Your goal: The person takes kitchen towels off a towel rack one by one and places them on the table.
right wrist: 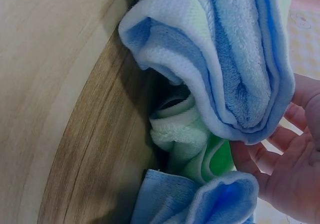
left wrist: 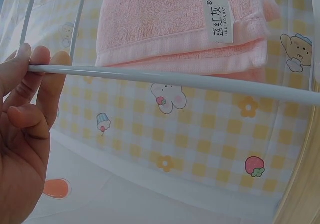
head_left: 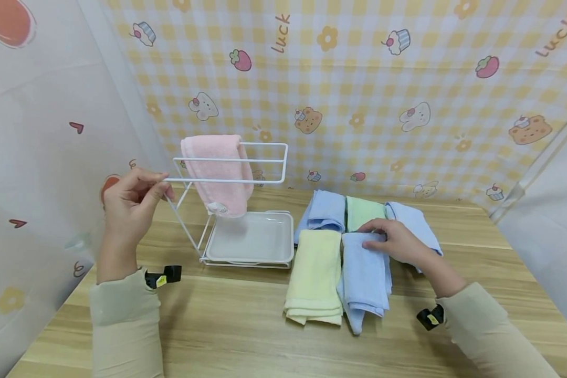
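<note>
My left hand (head_left: 133, 202) pinches the left end of the front bar of a white wire rack (head_left: 227, 181) between thumb and fingers. Over the rack's upper bars hangs a folded pink towel (head_left: 219, 173); its printed tag (left wrist: 218, 14) shows in the left wrist view. On the right, my right hand (head_left: 397, 241) grips the far end of a folded blue towel (head_left: 366, 278), thumb on the near side. A folded yellow towel (head_left: 314, 275) lies just left of it. Behind are another blue towel (head_left: 328, 210), a green towel (head_left: 365, 210) and a third blue towel (head_left: 413, 226).
A shallow white tray (head_left: 252, 239) sits in the rack's base, below the pink towel. The wooden table (head_left: 236, 325) runs under everything. A checked, patterned curtain (head_left: 340, 94) stands behind, and white sheets (head_left: 42, 157) close off the sides.
</note>
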Available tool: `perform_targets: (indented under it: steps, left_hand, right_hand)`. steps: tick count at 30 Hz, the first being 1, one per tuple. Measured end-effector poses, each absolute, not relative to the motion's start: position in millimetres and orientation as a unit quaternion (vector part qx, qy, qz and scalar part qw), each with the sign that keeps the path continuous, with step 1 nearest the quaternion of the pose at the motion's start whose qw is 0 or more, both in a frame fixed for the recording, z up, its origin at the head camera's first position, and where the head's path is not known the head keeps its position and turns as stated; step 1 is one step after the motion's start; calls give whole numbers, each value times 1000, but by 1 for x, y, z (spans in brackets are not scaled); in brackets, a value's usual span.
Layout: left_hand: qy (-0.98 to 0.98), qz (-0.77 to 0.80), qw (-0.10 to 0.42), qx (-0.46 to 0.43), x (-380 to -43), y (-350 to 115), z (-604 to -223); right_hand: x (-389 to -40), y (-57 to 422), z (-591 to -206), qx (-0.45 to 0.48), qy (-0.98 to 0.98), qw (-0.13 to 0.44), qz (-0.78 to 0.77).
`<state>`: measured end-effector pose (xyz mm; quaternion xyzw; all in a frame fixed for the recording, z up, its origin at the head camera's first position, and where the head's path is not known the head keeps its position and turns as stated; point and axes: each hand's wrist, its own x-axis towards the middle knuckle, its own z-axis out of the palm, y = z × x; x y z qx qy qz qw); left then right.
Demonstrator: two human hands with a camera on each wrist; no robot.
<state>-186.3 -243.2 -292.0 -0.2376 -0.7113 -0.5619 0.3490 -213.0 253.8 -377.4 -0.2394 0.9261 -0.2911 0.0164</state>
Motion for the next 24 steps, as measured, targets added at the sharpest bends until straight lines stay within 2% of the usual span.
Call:
perform_targets:
  steps: [11, 24]
  left_hand:
    - [-729, -540, 356, -225, -186, -243, -292]
    - [-727, -545, 353, -225, -186, -243, -292]
  right_hand:
    - [-212, 256, -372, -245, 926, -8, -287]
    - [-210, 244, -353, -222, 925, 9, -308]
